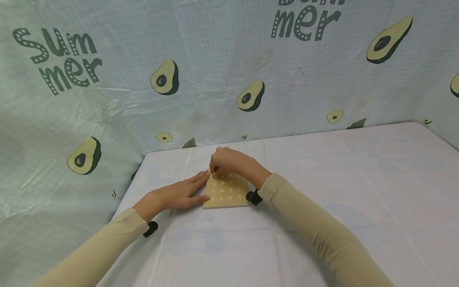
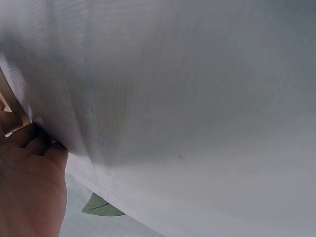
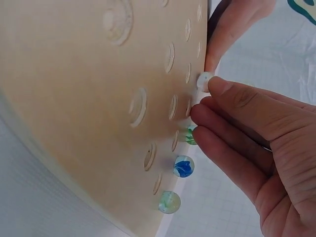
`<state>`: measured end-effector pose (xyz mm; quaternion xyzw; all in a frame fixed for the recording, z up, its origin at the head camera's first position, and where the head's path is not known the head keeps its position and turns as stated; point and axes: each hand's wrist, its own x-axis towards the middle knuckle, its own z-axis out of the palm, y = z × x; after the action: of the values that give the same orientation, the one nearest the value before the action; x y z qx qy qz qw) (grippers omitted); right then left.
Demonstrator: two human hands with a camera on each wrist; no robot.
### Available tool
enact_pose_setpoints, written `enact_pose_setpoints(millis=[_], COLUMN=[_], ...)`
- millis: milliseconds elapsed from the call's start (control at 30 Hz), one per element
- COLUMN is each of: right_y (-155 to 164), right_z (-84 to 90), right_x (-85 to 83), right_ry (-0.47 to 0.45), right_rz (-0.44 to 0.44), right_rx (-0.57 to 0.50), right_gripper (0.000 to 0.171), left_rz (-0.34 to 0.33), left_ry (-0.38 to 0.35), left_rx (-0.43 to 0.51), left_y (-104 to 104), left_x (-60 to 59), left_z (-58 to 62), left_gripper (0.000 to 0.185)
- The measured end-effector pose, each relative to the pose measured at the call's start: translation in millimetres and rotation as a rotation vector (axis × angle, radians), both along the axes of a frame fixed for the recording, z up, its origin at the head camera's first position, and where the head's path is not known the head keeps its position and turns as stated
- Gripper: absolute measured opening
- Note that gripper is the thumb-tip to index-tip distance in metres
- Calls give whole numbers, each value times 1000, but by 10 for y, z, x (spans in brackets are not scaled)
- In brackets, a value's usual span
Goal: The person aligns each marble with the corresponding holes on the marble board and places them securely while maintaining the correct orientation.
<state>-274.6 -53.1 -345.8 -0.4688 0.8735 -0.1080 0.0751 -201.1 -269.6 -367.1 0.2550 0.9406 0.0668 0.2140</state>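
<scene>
A square wooden board (image 1: 227,193) with rows of round dimples lies on the white-covered table (image 1: 322,191). My left hand (image 1: 179,194) lies flat on the cloth, its straight fingers against the board's left edge. My right hand (image 1: 215,172) curls over the board's far left corner. In the right wrist view its fingertips (image 3: 217,89) pinch a pale marble (image 3: 203,81) at a dimple in the board's (image 3: 89,98) edge row. A green marble (image 3: 190,134), a blue marble (image 3: 183,166) and a yellow-green marble (image 3: 169,202) sit in that same row. The left wrist view shows only my left hand's palm (image 2: 29,182) and cloth.
A pale cloth backdrop (image 1: 215,79) printed with avocados rises close behind the table and along its left side. Bare tablecloth stretches to the right and in front of the board. Small black camera mounts (image 1: 254,197) sit at both wrists.
</scene>
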Motion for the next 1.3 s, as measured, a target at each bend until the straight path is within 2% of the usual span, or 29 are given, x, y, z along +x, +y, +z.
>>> enact_pose_setpoints(millis=[233, 367, 533, 800, 1033, 1300], right_y=[131, 323, 635, 1126, 1370, 1444], right_z=[56, 110, 150, 43, -78, -146], right_x=[33, 11, -7, -38, -33, -36], right_ry=[-4, 42, 31, -34, -32, 5], right_rz=[6, 35, -6, -55, 11, 55], right_rx=[-20, -34, -7, 2, -9, -33], right_gripper=[17, 15, 15, 15, 19, 21], left_rz=[-4, -11, -3, 0, 13, 17], left_ry=[5, 10, 11, 9, 8, 16], left_rx=[3, -1, -11, -7, -6, -10], left_y=[-1, 13, 32, 26, 8, 28], left_x=[14, 7, -5, 7, 33, 40], left_z=[10, 22, 46, 48, 16, 8], left_gripper=[91, 91, 92, 92, 92, 92])
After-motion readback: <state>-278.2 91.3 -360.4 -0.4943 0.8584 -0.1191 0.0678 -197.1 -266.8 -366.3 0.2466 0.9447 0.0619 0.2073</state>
